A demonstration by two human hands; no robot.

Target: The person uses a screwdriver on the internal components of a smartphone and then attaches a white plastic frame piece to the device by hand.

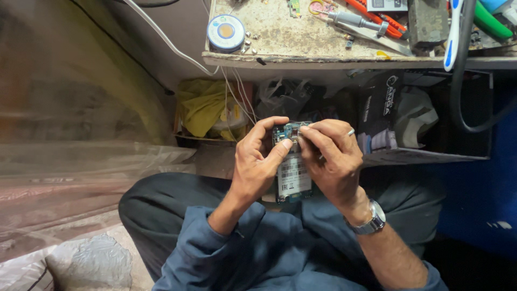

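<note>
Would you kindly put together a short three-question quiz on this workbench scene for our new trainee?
1. True or false: both the left hand and the right hand grip the opened mobile phone with an exposed green circuit board.
2. Which wrist bears the silver metal wristwatch? A) left B) right C) neither
3. Fill in: the round blue-and-white solder-wire spool lies on the worn grey ______, near its front edge.

Key
1. True: the fingers of both hands close on the phone's upper end.
2. B.
3. Workbench top; the spool lies at its left end, above the hands in the head view.
</note>
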